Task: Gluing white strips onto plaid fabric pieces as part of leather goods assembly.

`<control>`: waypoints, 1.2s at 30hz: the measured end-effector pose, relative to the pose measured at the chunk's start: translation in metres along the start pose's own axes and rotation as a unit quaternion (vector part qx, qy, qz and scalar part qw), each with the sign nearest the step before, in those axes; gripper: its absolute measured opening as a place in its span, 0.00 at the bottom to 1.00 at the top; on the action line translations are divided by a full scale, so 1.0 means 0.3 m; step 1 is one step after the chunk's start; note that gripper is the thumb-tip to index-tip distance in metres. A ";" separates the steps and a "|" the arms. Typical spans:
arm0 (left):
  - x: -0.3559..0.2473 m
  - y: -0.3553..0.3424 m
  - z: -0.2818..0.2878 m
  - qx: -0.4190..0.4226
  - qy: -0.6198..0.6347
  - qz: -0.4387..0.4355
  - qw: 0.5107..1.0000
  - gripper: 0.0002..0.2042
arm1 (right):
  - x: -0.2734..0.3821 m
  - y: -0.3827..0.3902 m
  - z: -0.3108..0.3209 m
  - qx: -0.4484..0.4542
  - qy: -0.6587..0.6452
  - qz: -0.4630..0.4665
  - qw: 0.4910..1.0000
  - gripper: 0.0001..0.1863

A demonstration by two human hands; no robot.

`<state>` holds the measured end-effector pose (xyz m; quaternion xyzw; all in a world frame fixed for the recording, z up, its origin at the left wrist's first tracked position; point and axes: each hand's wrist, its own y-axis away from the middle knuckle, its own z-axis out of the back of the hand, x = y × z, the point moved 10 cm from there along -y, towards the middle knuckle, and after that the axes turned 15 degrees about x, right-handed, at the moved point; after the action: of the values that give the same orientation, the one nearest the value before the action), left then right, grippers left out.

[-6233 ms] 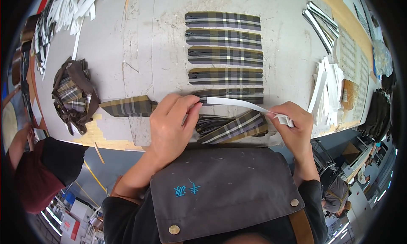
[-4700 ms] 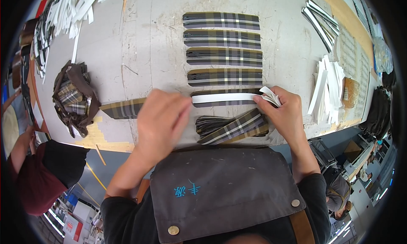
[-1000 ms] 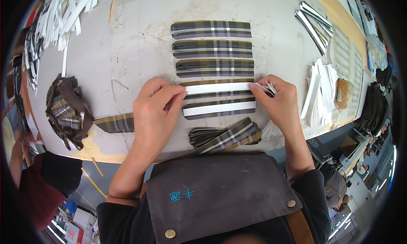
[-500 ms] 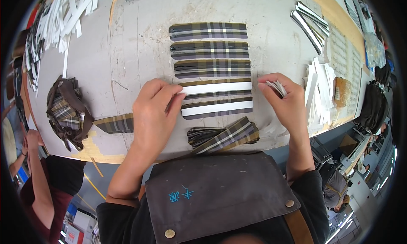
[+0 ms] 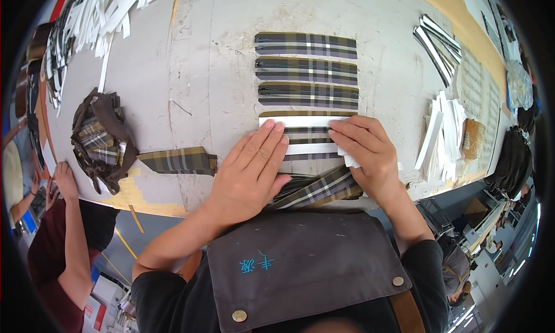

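My left hand (image 5: 245,171) lies with its fingers stretched out, their tips on the left end of a white strip (image 5: 303,122). That strip runs along a plaid fabric piece. My right hand (image 5: 367,151) presses its fingertips on the same strip's right end, and a small stack of white strips (image 5: 348,160) sticks out from its curled palm. Nearer to me, a second white strip (image 5: 315,149) lies on another plaid piece, partly under my hands. Beyond them are three folded plaid pieces (image 5: 306,94) in a column. Below my hands is a bundle of plaid pieces (image 5: 324,188), partly covered.
On the left lie a tied plaid bundle (image 5: 104,139) and a single plaid piece (image 5: 178,160). White strips heap at the far left (image 5: 118,15); another pile of white strips (image 5: 442,133) sits right, beside a brown block (image 5: 474,139). A co-worker's arm (image 5: 75,240) rests at the table's left edge.
Both hands have come together over the plaid pieces. My left fingers have gone from a pinch to lying flat on the farther white strip, and my right fingertips now press its other end.
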<state>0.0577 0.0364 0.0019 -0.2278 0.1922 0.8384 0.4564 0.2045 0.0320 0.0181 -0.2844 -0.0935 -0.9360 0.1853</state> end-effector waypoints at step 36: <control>-0.007 -0.139 0.117 -0.139 0.366 -0.042 0.919 0.08 | -0.023 0.039 -0.143 0.238 -0.621 -0.223 0.713 0.26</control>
<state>0.0869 0.0749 0.0271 -0.5874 0.2175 0.6950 0.3529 0.1933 0.0113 -0.0201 -0.7189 -0.4674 -0.5101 -0.0665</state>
